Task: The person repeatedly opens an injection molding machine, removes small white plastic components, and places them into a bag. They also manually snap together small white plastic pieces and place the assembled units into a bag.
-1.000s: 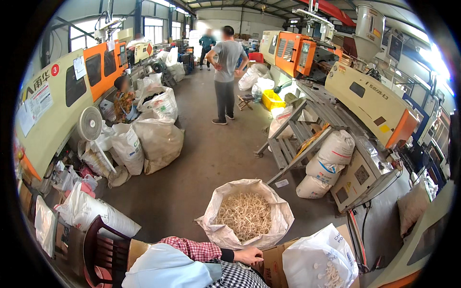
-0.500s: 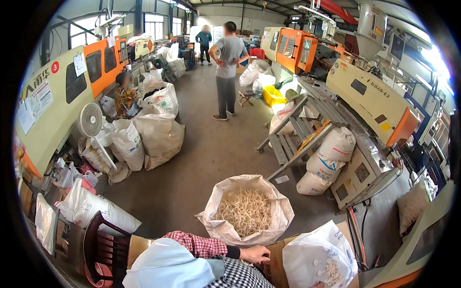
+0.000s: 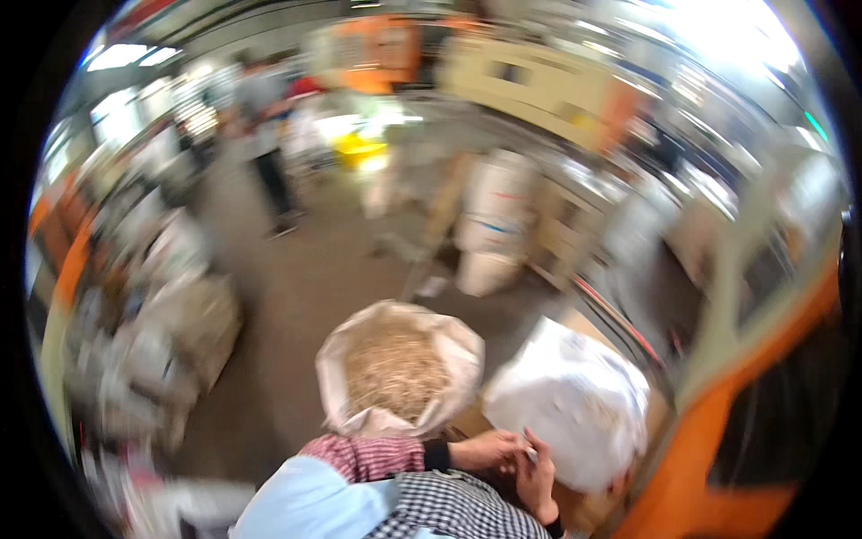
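Close to the lower edge, my left hand reaches out of a pink checked sleeve with a black cuff, its fingers pinched together. My right hand meets it fingertip to fingertip, also closed. Between them is a small white piece, too blurred to name its kind. Just right of my hands lies a white plastic bag with some pale pieces showing in it. Ahead on the left stands a large open woven sack, filled with many thin, pale, curled pieces.
A cardboard box shows beneath the white bag. Farther off stand stacked full sacks beside a cream machine. An orange-edged machine rises close on the right. Bulky sacks line the left. A person stands in the aisle.
My view has swung to the right and is blurred. My right hand has come up beside the white bag, and my left hand now meets it at the fingertips.
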Available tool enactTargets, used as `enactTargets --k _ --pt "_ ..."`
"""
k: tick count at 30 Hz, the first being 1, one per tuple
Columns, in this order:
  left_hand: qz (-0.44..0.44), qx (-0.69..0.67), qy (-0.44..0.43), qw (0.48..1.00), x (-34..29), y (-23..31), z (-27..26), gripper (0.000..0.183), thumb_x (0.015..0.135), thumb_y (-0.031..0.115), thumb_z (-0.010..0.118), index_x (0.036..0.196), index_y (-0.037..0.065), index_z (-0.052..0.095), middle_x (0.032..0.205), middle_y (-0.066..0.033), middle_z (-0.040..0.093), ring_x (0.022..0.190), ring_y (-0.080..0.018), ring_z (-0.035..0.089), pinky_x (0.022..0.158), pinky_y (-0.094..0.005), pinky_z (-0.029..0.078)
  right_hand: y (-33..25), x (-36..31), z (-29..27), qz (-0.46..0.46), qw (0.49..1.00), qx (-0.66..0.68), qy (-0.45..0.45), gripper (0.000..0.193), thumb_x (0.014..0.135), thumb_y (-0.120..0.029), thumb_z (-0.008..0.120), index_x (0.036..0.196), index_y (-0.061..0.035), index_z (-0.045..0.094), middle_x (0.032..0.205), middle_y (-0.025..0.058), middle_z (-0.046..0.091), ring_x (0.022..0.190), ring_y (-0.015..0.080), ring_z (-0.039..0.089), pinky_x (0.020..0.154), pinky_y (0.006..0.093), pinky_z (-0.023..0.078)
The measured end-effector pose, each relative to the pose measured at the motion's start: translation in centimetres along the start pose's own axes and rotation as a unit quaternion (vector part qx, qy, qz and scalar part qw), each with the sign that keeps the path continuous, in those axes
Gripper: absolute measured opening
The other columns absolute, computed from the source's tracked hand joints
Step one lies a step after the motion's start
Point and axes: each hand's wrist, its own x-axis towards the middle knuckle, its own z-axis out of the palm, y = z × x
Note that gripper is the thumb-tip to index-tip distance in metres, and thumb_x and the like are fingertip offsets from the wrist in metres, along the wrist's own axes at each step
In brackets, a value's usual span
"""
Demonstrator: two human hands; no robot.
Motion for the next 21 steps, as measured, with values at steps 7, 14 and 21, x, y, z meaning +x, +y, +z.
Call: enactTargets --k 7,14,21 --pt "-0.056 0.199 -0.111 0.972 1.4 2.0 2.6 0.024 0.095 0.023 0.045 0.102 0.001 0.050 0.065 -0.0040 0.051 0.045 -0.0074 0.042 0.040 -0.0202 0.033 -9.0 -16.0 -9.6 0.105 0.601 -0.508 0.608 0.042 0.083 -0.013 0.060 0.119 0.0029 0.045 0.131 0.0224 0.037 0.119 0.0368 0.039 0.097 0.0454 0.033" --pt "-0.166 0.311 -0.246 0.903 3.5 0.5 4.9 0.035 0.096 0.033 0.039 0.096 0.002 0.055 0.067 -0.0021 0.055 0.052 -0.0074 0.049 0.047 -0.0195 0.038 -22.8 -30.4 -9.1 0.324 -0.060 -0.743 0.583 0.063 0.088 -0.027 0.056 0.133 0.0049 0.027 0.132 0.0251 0.034 0.120 0.0387 0.036 0.100 0.0458 0.028" --pt "-0.081 0.302 -0.248 0.917 5.1 0.5 1.5 0.040 0.097 0.033 0.034 0.105 -0.003 0.051 0.067 -0.0085 0.058 0.053 -0.0128 0.053 0.049 -0.0223 0.042 -25.4 -31.6 -4.5 0.211 -0.089 -0.688 0.688 0.031 0.092 -0.023 0.051 0.105 0.0044 0.045 0.090 0.0103 0.049 0.074 0.0187 0.048 0.062 0.0265 0.041"
